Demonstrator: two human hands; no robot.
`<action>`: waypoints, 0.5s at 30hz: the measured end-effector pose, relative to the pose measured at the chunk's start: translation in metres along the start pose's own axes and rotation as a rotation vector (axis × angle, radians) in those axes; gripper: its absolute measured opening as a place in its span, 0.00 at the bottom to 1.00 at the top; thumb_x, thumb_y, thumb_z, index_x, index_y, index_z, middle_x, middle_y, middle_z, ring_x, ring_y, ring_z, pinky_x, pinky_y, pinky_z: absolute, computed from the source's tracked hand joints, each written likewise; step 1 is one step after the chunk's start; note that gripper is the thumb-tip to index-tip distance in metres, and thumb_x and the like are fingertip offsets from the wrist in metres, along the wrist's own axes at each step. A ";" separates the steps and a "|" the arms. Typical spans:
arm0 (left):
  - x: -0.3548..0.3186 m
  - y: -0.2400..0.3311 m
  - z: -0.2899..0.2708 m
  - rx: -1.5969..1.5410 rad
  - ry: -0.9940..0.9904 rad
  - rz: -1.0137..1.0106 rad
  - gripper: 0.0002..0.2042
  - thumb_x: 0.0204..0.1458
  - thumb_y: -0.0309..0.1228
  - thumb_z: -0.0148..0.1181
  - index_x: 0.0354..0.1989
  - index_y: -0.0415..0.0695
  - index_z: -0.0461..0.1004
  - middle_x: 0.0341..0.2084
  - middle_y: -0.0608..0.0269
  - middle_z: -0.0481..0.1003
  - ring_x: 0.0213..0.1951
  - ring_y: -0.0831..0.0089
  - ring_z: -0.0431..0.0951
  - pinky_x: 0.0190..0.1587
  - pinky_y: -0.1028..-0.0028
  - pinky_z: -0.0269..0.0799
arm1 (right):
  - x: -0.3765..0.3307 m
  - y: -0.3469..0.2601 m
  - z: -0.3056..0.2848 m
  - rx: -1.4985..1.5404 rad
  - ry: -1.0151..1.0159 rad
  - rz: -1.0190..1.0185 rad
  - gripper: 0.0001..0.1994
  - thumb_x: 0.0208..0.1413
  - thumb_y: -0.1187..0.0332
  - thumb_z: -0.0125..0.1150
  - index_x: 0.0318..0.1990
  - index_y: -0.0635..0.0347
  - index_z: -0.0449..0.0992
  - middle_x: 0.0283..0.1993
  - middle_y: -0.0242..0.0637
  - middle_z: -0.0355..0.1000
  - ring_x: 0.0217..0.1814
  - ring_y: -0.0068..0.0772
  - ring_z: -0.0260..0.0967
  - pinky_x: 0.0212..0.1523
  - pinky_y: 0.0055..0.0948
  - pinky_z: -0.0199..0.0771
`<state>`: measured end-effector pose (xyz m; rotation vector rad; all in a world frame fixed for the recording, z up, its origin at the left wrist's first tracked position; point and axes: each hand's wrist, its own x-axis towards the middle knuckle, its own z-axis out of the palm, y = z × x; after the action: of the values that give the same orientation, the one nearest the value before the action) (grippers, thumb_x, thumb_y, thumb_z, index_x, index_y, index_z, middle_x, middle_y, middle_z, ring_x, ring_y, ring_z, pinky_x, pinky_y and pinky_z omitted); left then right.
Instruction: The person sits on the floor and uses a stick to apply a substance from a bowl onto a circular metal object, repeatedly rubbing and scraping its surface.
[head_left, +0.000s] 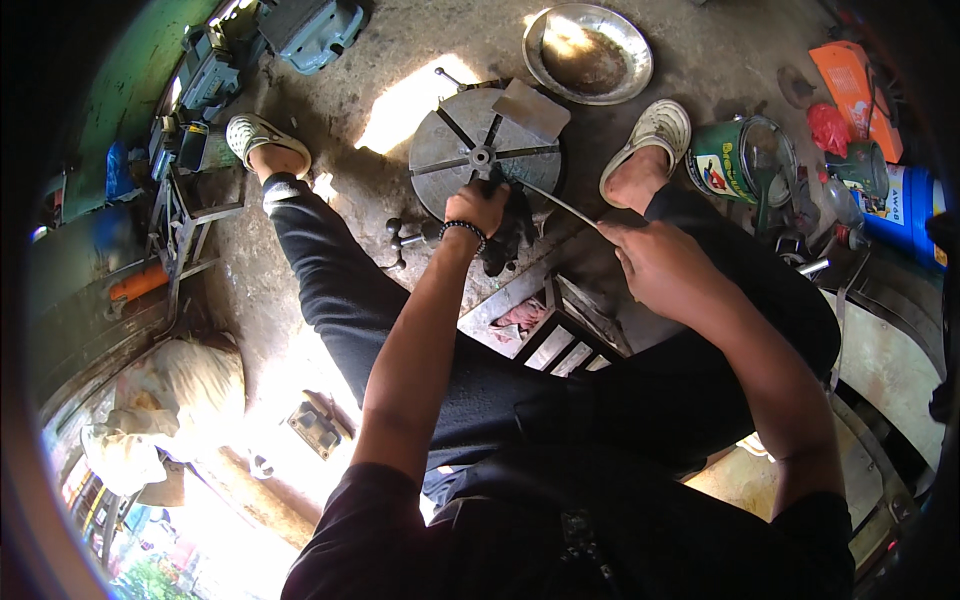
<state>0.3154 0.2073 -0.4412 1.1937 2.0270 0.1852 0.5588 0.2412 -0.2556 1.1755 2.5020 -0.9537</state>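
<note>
A round grey metal table with radial slots (440, 150) stands on the floor between my feet, with a hub at its middle. My left hand (478, 208), a beaded bracelet at its wrist, is closed over a dark metal part (517, 220) at the table's near edge. Most of what lies under those fingers is hidden. Farther right, my right hand (660, 268) is wrapped round one end of a thin metal rod (562, 203). The rod's far end reaches to the dark part beside my left hand. A flat rectangular plate (533, 110) rests on the table's far right side.
Beyond the table lies a shallow metal basin (588, 60). To the right are a green paint bucket (740, 165), a blue bucket (905, 215) and an orange box (855, 95). A metal stand (190, 225) is at the left. Near my left leg sits a small metal block (318, 425).
</note>
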 end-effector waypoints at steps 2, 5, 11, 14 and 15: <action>0.019 -0.013 0.008 0.100 0.062 -0.123 0.28 0.53 0.55 0.49 0.45 0.40 0.75 0.41 0.42 0.76 0.47 0.47 0.76 0.51 0.58 0.70 | 0.000 -0.003 -0.001 0.012 -0.006 -0.010 0.16 0.54 0.73 0.53 0.51 0.62 0.74 0.27 0.54 0.72 0.30 0.54 0.72 0.32 0.46 0.71; 0.030 -0.023 0.012 0.150 0.073 -0.092 0.28 0.53 0.55 0.47 0.42 0.39 0.77 0.40 0.41 0.76 0.47 0.47 0.76 0.51 0.58 0.70 | 0.010 -0.007 0.003 -0.017 -0.039 -0.030 0.17 0.54 0.73 0.51 0.52 0.62 0.73 0.27 0.53 0.73 0.30 0.54 0.72 0.33 0.45 0.72; 0.038 -0.018 0.007 0.170 0.008 -0.050 0.28 0.51 0.55 0.49 0.43 0.40 0.78 0.41 0.41 0.76 0.48 0.48 0.75 0.52 0.59 0.70 | 0.035 -0.010 0.009 -0.087 -0.059 -0.050 0.20 0.52 0.76 0.47 0.54 0.63 0.72 0.26 0.52 0.74 0.32 0.52 0.74 0.33 0.45 0.73; 0.041 -0.016 0.004 0.167 0.011 -0.045 0.28 0.49 0.55 0.51 0.43 0.41 0.78 0.42 0.41 0.76 0.48 0.49 0.75 0.52 0.59 0.70 | 0.039 -0.013 0.004 -0.109 -0.111 -0.059 0.21 0.51 0.77 0.47 0.54 0.64 0.71 0.25 0.51 0.74 0.30 0.51 0.75 0.32 0.45 0.74; 0.041 -0.016 0.004 0.161 0.019 -0.049 0.29 0.49 0.56 0.51 0.43 0.41 0.78 0.42 0.41 0.76 0.48 0.49 0.75 0.52 0.59 0.70 | 0.040 -0.016 0.001 -0.115 -0.140 -0.057 0.21 0.50 0.78 0.46 0.54 0.64 0.71 0.24 0.50 0.74 0.30 0.51 0.75 0.31 0.45 0.74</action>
<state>0.2955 0.2301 -0.4738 1.2421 2.1175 0.0093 0.5208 0.2578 -0.2665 0.9734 2.4543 -0.8616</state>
